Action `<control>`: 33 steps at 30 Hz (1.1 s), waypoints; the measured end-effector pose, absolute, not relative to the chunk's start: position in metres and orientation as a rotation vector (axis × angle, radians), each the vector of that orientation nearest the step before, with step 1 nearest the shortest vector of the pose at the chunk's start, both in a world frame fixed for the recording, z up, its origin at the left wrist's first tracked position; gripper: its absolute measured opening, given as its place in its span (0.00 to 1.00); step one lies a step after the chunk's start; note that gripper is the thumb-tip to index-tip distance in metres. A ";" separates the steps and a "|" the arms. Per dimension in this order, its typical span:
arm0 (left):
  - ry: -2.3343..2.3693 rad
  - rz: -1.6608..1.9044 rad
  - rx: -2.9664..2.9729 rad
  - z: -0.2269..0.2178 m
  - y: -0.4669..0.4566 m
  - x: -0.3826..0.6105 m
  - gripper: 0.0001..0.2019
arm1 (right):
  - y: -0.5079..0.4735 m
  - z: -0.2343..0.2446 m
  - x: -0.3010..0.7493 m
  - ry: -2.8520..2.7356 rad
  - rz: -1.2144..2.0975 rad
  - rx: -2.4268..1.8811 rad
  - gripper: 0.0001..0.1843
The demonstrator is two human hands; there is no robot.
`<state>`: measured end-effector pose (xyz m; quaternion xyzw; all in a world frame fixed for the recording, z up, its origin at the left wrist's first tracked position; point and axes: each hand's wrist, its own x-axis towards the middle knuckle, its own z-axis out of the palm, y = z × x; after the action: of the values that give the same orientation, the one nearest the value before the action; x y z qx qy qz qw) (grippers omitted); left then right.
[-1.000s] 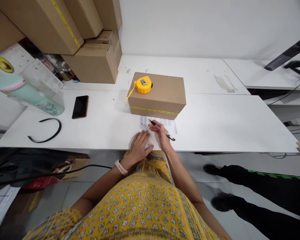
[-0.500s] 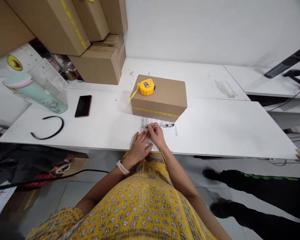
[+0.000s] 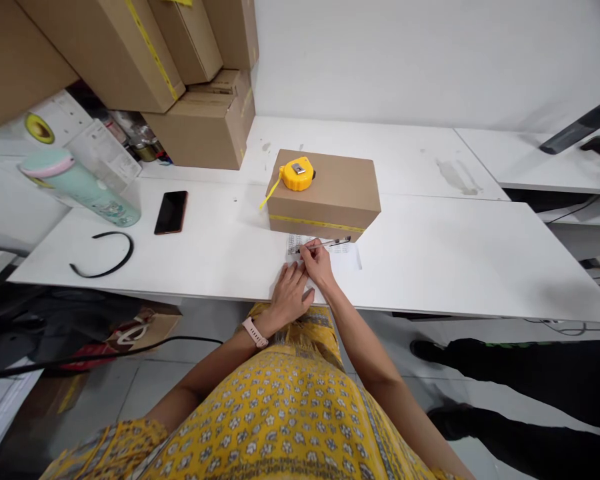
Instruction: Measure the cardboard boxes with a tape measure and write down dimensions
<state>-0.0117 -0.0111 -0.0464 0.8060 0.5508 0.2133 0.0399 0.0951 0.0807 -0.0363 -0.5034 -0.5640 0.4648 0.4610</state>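
Observation:
A pen (image 3: 336, 242) is pinched in my right hand (image 3: 317, 262), its tip down by a printed sheet of paper (image 3: 353, 257). My left hand (image 3: 291, 291) lies flat with fingers stretched over the paper's near left part, close beside the right. Just beyond both hands stands a closed cardboard box (image 3: 330, 187) with yellow tape along its front, covering the far edge of the sheet. On top of that box rests a yellow tape measure (image 3: 299, 175), a short bit of its blade hanging over the left edge.
Left on the white table (image 3: 445, 260) are a phone (image 3: 171, 213), a black headband (image 3: 127, 250) and a mint bottle (image 3: 87, 190). Stacked cardboard boxes (image 3: 200, 137) fill the back left corner. Another person's legs (image 3: 520, 373) are at the right, below the table edge.
My right hand has moved slightly up the sheet with the pen, and the pen's angle has tilted. The whole view has shifted a little; the box and tape measure stay put.

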 end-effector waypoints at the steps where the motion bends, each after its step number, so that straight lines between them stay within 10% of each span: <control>1: 1.681 0.657 2.477 -0.047 -0.011 -0.013 0.26 | 0.081 -0.036 0.096 -1.406 1.134 -1.242 0.10; 33: 1.708 0.869 2.410 -0.051 -0.012 -0.040 0.23 | 0.076 -0.046 0.079 -1.532 0.983 -1.262 0.11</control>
<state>-0.0398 -0.0123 -0.0510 0.7824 0.5543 0.2820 0.0313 0.0788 0.0758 -0.0459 -0.5097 -0.6188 0.3971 0.4468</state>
